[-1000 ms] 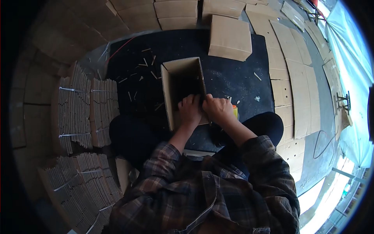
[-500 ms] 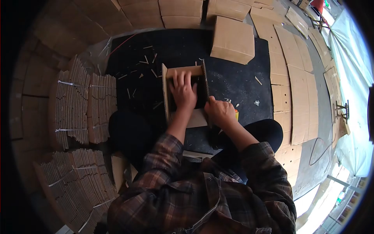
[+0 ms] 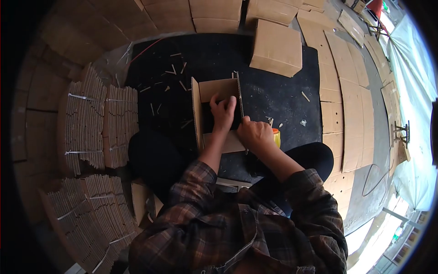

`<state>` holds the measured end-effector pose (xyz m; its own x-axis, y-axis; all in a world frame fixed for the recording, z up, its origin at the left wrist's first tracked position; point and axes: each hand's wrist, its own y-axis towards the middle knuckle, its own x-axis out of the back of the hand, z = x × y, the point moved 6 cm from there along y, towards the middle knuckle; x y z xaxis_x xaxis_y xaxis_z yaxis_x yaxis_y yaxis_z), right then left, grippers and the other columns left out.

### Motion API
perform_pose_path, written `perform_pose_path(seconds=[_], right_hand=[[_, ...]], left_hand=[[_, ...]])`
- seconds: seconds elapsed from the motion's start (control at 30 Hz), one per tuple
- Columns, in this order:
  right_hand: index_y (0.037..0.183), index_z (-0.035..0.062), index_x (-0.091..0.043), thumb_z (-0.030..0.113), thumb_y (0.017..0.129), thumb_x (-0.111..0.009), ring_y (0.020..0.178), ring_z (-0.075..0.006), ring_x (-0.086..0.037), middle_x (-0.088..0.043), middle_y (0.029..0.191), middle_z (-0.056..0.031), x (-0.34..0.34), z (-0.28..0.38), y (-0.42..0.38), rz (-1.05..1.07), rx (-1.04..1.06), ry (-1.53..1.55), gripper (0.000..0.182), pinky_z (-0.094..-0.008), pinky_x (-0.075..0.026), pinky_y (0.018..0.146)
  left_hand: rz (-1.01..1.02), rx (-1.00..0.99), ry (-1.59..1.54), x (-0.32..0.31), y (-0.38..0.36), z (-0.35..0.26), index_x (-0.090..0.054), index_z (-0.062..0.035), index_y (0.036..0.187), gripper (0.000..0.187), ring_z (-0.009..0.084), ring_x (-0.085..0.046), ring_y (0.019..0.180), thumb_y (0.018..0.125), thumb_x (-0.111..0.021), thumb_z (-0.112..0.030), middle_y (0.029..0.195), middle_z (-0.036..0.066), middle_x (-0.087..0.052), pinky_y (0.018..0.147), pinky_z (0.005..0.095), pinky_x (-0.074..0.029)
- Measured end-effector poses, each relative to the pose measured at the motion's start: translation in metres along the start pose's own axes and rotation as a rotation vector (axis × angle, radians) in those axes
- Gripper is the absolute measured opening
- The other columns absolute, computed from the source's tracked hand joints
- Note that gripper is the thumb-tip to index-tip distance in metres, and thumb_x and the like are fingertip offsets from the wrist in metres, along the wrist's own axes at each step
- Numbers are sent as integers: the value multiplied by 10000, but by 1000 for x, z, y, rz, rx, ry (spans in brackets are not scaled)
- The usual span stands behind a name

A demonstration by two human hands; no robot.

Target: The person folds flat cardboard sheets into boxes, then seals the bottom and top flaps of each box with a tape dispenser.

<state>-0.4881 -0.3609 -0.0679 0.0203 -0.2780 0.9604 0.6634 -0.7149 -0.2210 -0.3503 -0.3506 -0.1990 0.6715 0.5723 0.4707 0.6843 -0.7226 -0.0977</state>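
An open cardboard box [image 3: 218, 85] stands on the black mat between my knees, its inside in shadow. My left hand [image 3: 222, 113] reaches into it, with fingers half curled and the thumb raised apart from them; nothing shows in its grasp. At the box's near right edge, my right hand [image 3: 255, 135] is closed in a fist against the cardboard. Whatever this fist holds is hidden by the fingers. Just right of the fist sits a yellow object with an orange top [image 3: 277, 136], partly covered by the hand.
Scraps of cardboard [image 3: 173, 69] lie scattered over the black mat [image 3: 278, 98]. A larger closed box [image 3: 277, 48] stands at the back right. Tied bundles of flat cardboard [image 3: 84, 123] rise on the left. Flattened cardboard sheets [image 3: 351, 114] cover the floor on the right.
My left hand has gone from spread fingers to curled ones and turned, thumb up, inside the box. The right fist stays at the box's near right edge, and more of the yellow object shows.
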Motion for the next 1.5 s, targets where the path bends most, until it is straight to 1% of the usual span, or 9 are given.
perform_pose_path(seconds=[0.3, 0.53, 0.73, 0.8, 0.87, 0.93, 1.03, 1.27, 1.5], right_hand=[[904, 43, -603, 416, 922, -521, 689, -288, -704, -694, 756, -127, 7, 11, -1, 119, 89, 3, 382, -385, -552, 620], [977, 68, -645, 635, 878, -510, 830, -319, -703, -701, 839, -153, 6, -30, 29, 302, -27, -53, 591, -397, -547, 703], [1014, 62, -652, 652, 911, -415, 930, -315, -690, -708, 938, -152, -40, -33, 42, 376, -83, 28, 644, -407, -527, 800], [1024, 61, -644, 648, 918, -400, 930, -323, -687, -706, 938, -155, -42, -41, 42, 354, -73, 47, 644, -415, -526, 800], [1035, 59, -637, 643, 926, -386, 931, -332, -684, -703, 937, -158, -45, -43, 41, 333, -63, 64, 645, -422, -525, 799], [1048, 59, -623, 628, 942, -363, 923, -340, -681, -698, 939, -166, -46, -41, 42, 347, -47, 98, 634, -429, -525, 793], [1050, 50, -615, 616, 949, -359, 917, -341, -680, -695, 928, -171, -43, -35, 41, 354, -31, 117, 630, -431, -525, 793], [1057, 29, -596, 619, 949, -355, 922, -341, -679, -697, 919, -180, -44, -35, 42, 397, -17, 107, 647, -434, -523, 787], [1097, 30, -578, 609, 953, -363, 890, -346, -687, -695, 918, -193, -50, -36, 42, 406, -26, 135, 634, -428, -525, 772]], left_hand=[[206, 190, -493, 9, -13, -67, -635, 42, 1063, 412, 187, -628, 735, 880, -653, -326, 860, 80, -655, 680, 328, -498], [389, 589, -895, -4, -33, 8, -596, 5, 1158, 464, 174, -634, 890, 923, -615, -394, 1013, 66, -661, 776, 303, -494], [192, 249, 17, 27, -29, -27, -628, 42, 1068, 431, 279, -661, 917, 898, -648, -353, 982, 171, -681, 771, 321, -500], [-50, -196, 365, 56, -54, -66, -644, 36, 1050, 363, 361, -648, 940, 851, -703, -262, 975, 193, -675, 814, 354, -513], [198, -231, 108, 93, -62, -86, -580, -7, 1209, 396, 346, -623, 1027, 863, -683, -170, 1126, 188, -626, 835, 381, -511], [-124, -439, 167, 141, -70, -97, -480, -33, 1336, 493, 307, -591, 1103, 877, -647, -105, 1220, 178, -572, 847, 401, -502], [-4, -275, -64, 126, -48, -27, -281, -52, 1485, 539, 297, -338, 1386, 1015, -438, -266, 1483, 174, -361, 1112, 401, -311], [109, -113, 525, 55, -65, -41, -233, -269, 1510, 619, 442, -199, 1397, 954, -486, -370, 1584, 110, -125, 977, 684, -320], [96, -78, 793, 49, -67, -45, -257, -278, 1510, 593, 412, -174, 1417, 968, -448, -424, 1597, 63, -106, 998, 606, -344]])
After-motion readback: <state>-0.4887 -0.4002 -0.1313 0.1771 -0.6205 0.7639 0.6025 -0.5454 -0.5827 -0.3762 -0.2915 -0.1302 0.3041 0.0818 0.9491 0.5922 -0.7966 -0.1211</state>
